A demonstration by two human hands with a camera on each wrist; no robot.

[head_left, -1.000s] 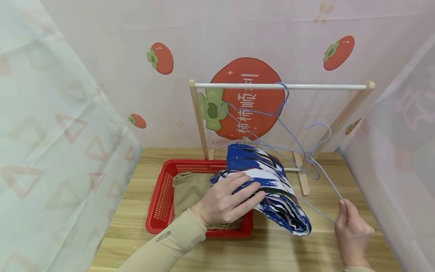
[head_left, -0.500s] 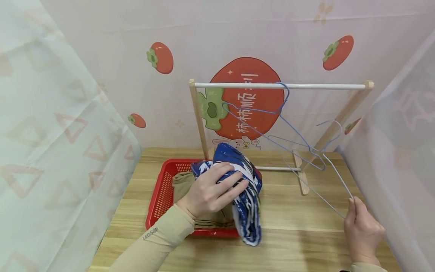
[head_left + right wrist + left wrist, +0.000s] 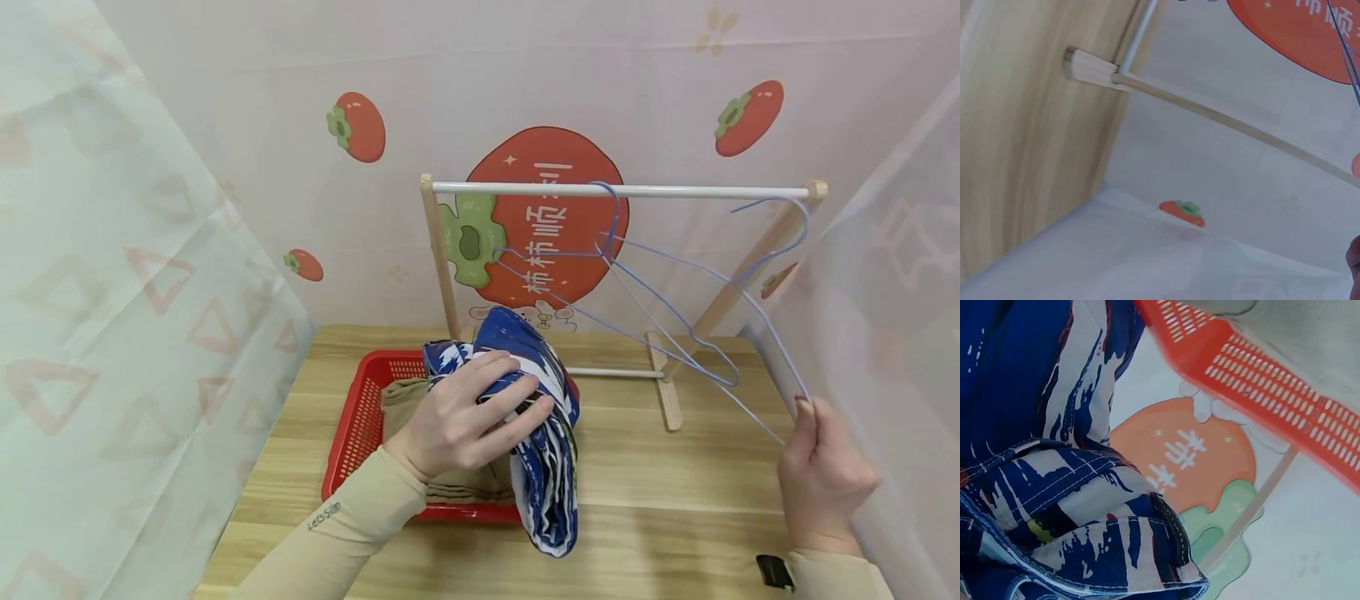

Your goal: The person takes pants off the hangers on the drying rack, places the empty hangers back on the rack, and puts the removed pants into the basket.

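My left hand point(image 3: 472, 412) holds a folded blue-and-white patterned garment point(image 3: 551, 487) above the right part of the red basket point(image 3: 347, 433). Stitched seams of this garment show close up in the left wrist view, where the hand itself is hardly visible. At the right, my right hand point(image 3: 828, 471) pinches a lower corner of a blue wire hanger point(image 3: 771, 323). The hook of that hanger points up, apart from the rail, near its right end. A second blue wire hanger point(image 3: 616, 221) hangs bare from the white rail point(image 3: 517, 189); the two hangers overlap in view.
Khaki folded cloth point(image 3: 403, 400) lies in the basket. The rack's wooden right post point(image 3: 765, 242) stands on a wooden foot point(image 3: 666, 400) on the wooden table point(image 3: 637, 533). Printed fabric walls rise behind and at both sides; the right hand is close to one.
My left hand has carried the garment left, over the basket. My right hand has moved right and up with its hanger, lifting the hook to about rail height. The hanging hanger has shifted slightly.
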